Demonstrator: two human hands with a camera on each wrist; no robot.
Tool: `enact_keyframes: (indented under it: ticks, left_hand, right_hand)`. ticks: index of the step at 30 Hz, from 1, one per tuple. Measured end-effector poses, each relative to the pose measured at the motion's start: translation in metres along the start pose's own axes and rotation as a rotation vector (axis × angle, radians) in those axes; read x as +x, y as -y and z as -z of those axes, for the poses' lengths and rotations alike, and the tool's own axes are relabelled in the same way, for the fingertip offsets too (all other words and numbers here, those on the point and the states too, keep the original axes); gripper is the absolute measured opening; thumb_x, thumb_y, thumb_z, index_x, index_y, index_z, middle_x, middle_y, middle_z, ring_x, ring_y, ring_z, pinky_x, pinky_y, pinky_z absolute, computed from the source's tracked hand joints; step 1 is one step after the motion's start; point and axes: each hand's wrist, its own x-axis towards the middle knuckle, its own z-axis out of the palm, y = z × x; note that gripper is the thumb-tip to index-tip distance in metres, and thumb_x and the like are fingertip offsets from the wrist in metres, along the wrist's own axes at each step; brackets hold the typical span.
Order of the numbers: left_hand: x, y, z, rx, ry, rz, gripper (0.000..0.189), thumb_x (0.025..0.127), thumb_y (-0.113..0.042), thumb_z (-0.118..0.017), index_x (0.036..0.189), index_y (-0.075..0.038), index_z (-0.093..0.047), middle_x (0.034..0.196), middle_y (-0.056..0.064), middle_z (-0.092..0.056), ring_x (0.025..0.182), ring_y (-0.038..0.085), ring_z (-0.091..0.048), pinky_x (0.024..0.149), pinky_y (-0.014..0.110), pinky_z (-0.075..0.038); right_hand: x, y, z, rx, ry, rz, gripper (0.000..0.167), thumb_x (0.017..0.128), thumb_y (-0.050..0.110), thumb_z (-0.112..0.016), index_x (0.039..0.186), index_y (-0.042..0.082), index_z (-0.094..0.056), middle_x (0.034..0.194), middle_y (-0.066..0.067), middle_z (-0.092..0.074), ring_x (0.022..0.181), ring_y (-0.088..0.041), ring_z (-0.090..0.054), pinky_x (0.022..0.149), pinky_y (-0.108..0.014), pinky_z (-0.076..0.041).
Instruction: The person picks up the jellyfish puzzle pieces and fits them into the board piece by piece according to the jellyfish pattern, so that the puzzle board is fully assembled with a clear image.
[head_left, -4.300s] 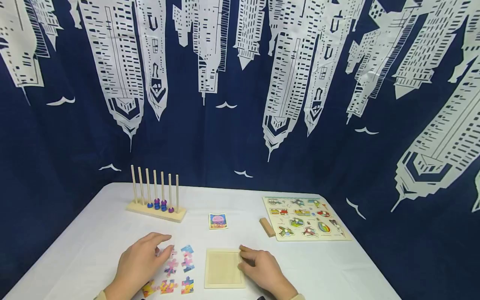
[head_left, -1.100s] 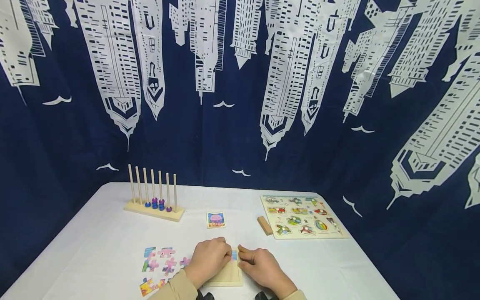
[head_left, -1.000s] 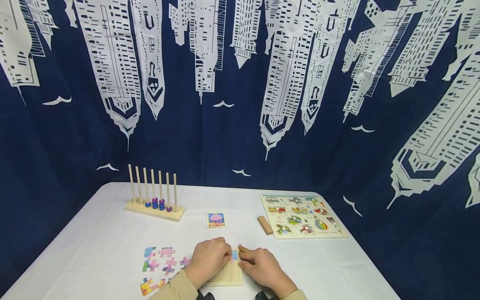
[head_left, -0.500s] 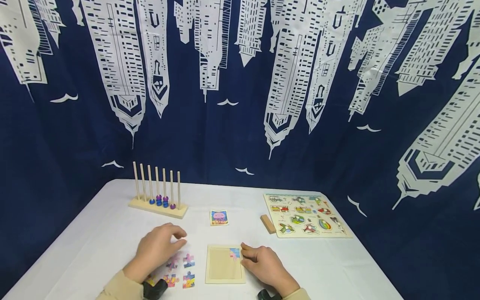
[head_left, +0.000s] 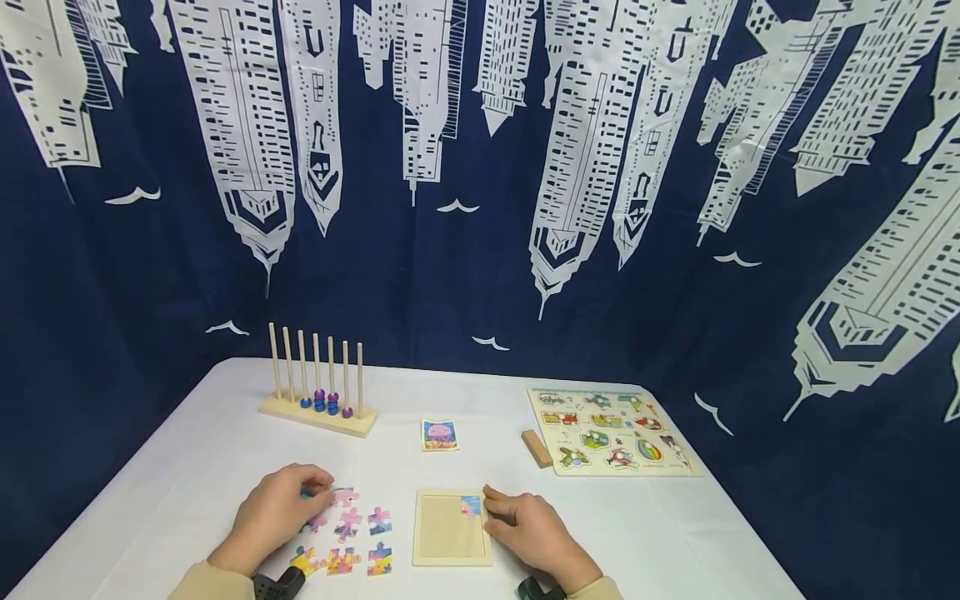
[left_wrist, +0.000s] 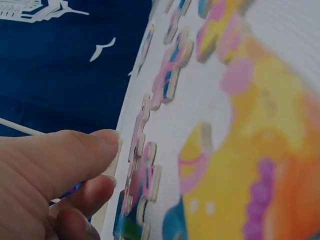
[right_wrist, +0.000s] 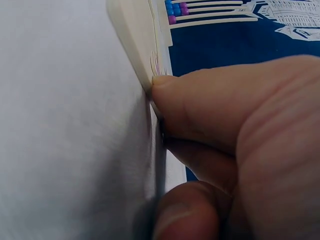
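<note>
A square wooden puzzle tray (head_left: 442, 533) lies in front of me, with one blue-and-pink jigsaw piece (head_left: 470, 507) in its upper right corner. My right hand (head_left: 536, 533) holds the tray's right edge, bent fingers and thumb against it; the right wrist view shows the fingertips right at that edge. Left of the tray lie several loose jigsaw pieces (head_left: 348, 523) in rough rows. Over the upper left ones is my left hand (head_left: 273, 504), partly hiding them. In the left wrist view its thumb and fingers are apart, close beside the pieces, and a yellow piece (left_wrist: 255, 165) looms large.
Behind the tray lies a small picture card (head_left: 438, 435) with a pink jellyfish. A peg abacus (head_left: 318, 417) with blue and purple beads stands at the back left. At the back right are a wooden block (head_left: 536, 448) and a picture peg board (head_left: 611, 433).
My left hand has let go of a jigsaw piece in the tray's upper right corner, then moved left and down over the loose pieces. My right hand has stayed on the tray's edge.
</note>
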Motion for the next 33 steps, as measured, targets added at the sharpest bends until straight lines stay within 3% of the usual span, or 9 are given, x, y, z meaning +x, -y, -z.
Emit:
enact_keyframes:
  ticks: [8,17,23,33]
  left_hand:
    - [0.0018,0.0040,-0.0039,0.022,0.045,0.016,0.024,0.082,-0.034,-0.086,0.101,-0.020,-0.078,0.088,-0.008,-0.066,0.080,0.012,-0.058,0.069,0.036,-0.047]
    - [-0.0040,-0.0016,-0.0056,0.045,0.055,-0.014,0.020,0.081,-0.031,-0.087,0.096,-0.022,-0.078,0.087,-0.006,-0.061,0.077,0.012,-0.053,0.066,0.034,-0.045]
    - [-0.0027,-0.0031,-0.0080,0.072,0.023,-0.046,0.020,0.081,-0.032,-0.088,0.095,-0.024,-0.077,0.087,-0.008,-0.061,0.077,0.010,-0.054,0.066,0.035,-0.047]
    - [-0.0018,-0.0051,-0.0080,0.064,-0.004,-0.044,0.024,0.078,-0.035,-0.089,0.096,-0.024,-0.076,0.089,-0.009,-0.066,0.080,0.009,-0.059,0.069,0.038,-0.050]
  right_hand:
    - [-0.0026,-0.0005,-0.0021,0.029,0.001,-0.005,0.040,0.093,0.026,-0.075,0.128,0.006,-0.072,0.141,-0.005,-0.064,0.130,-0.032,-0.061,0.106,-0.052,-0.047]
    - [-0.0034,0.0015,-0.0014,0.029,0.009,-0.024,0.040,0.093,0.027,-0.076,0.127,0.007,-0.072,0.141,-0.004,-0.064,0.132,-0.033,-0.060,0.107,-0.054,-0.046]
    - [-0.0034,0.0010,-0.0010,0.023,0.005,-0.025,0.040,0.092,0.027,-0.076,0.127,0.006,-0.072,0.141,-0.004,-0.064,0.132,-0.033,-0.060,0.107,-0.054,-0.046]
    - [-0.0013,0.0023,0.0003,0.024,0.004,-0.014,0.040,0.092,0.026,-0.076,0.127,0.006,-0.072,0.141,-0.005,-0.064,0.131,-0.033,-0.060,0.106,-0.053,-0.047]
